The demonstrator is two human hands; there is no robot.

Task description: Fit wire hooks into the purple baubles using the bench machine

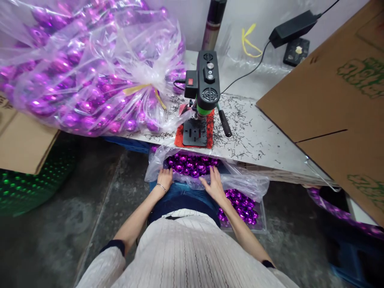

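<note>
A clear plastic bag (192, 181) lies spread at my lap, its mouth wide, with shiny purple balls (192, 163) inside. My left hand (165, 179) has its fingers bent over the bag's near left edge and grips the film. On the bag's right side rests my right hand (214, 186), thumb spread away from stretched fingers, touching the plastic. Just beyond the bag, a small black bench drill press (207, 86) stands on the table with its slotted base plate (195, 133) over a red sheet (179, 137).
A big tied bag of purple balls (78, 80) covers the table's left. Dark thin scraps (240, 128) litter the tabletop. A cardboard box (324, 100) juts in at right. Beside my right leg sits a bin of purple pieces (240, 206); a green basket (27, 192) stands left.
</note>
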